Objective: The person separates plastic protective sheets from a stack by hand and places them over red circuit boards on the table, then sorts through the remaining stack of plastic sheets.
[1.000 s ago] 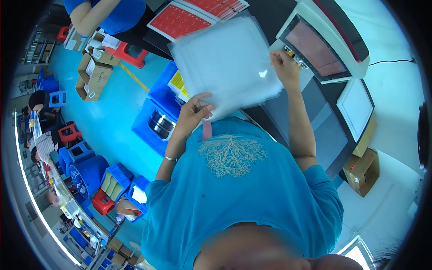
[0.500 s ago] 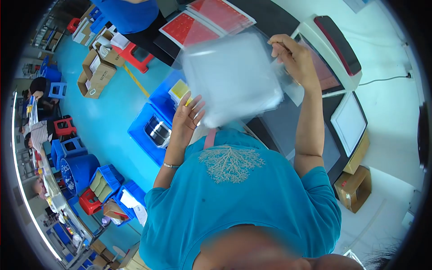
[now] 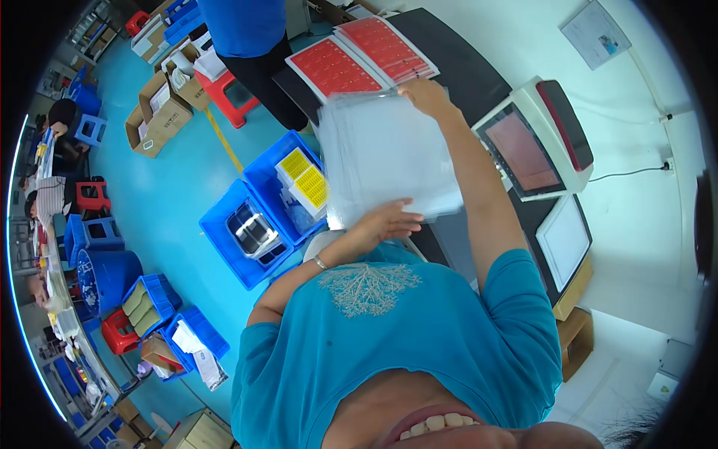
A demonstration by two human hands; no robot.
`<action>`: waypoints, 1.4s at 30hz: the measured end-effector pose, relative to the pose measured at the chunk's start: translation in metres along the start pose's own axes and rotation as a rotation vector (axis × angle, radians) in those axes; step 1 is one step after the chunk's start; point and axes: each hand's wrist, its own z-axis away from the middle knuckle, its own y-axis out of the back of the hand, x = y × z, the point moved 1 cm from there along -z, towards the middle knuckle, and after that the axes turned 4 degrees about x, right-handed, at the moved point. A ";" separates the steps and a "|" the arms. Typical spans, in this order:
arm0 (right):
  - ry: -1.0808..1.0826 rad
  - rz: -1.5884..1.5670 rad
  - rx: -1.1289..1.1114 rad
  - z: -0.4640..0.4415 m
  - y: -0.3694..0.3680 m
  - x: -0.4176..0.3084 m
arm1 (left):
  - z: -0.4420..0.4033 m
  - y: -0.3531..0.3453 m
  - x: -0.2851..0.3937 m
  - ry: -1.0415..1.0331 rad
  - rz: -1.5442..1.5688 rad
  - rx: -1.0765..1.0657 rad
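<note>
A stack of clear plastic sheets (image 3: 393, 153) lies over the dark table, its edges slightly uneven. At its far right edge, my right hand (image 3: 428, 97) is closed with the fingers curled on the sheets. My left hand (image 3: 385, 226) rests along the near edge, its fingers stretched out and touching the stack. Just beyond the stack are red printed sheets (image 3: 336, 66) in two piles side by side.
A machine with a screen (image 3: 523, 150) stands right, near a white tray-like panel (image 3: 565, 241). Blue bins (image 3: 224, 221) sit left, one holding yellow printed sheets (image 3: 303, 178). A person in a blue top (image 3: 247, 26) stands at far left. Cartons (image 3: 161, 116) and a red stool (image 3: 233, 101) occupy the floor.
The stack was blurred and raised; now it sits lower and steadier. My right hand has moved onto its far edge. My left hand has come from the left side to the near edge.
</note>
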 end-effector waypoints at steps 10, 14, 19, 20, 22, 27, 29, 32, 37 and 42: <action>-0.047 0.094 0.170 -0.004 -0.032 0.024 | 0.043 0.007 0.031 0.113 -0.485 -0.316; -0.186 0.137 0.081 -0.047 -0.064 0.052 | 0.042 0.016 0.050 0.037 -0.645 -0.311; -0.159 -0.170 0.297 0.008 0.009 -0.015 | 0.047 0.027 0.074 -0.256 -0.579 0.094; -0.129 -0.155 0.378 0.029 0.027 -0.021 | 0.042 0.038 0.070 -0.382 -0.564 0.182; -0.225 -0.145 0.388 0.088 0.025 -0.025 | 0.034 0.058 0.059 -0.506 -0.506 0.377; -0.632 -0.127 0.375 0.178 0.017 -0.028 | 0.022 0.077 0.044 -0.768 -0.548 0.813; -0.689 -0.072 0.316 0.193 0.006 -0.021 | 0.012 0.090 0.038 -0.859 -0.643 0.909; -0.781 -0.158 0.253 0.200 -0.001 -0.012 | -0.007 0.108 0.021 -0.793 -0.517 0.982; -0.819 -0.299 0.123 0.204 -0.004 -0.018 | -0.013 0.118 0.011 -0.743 -0.581 1.020; -0.892 -0.348 0.053 0.202 0.002 -0.022 | -0.021 0.118 0.023 -0.662 -0.416 0.966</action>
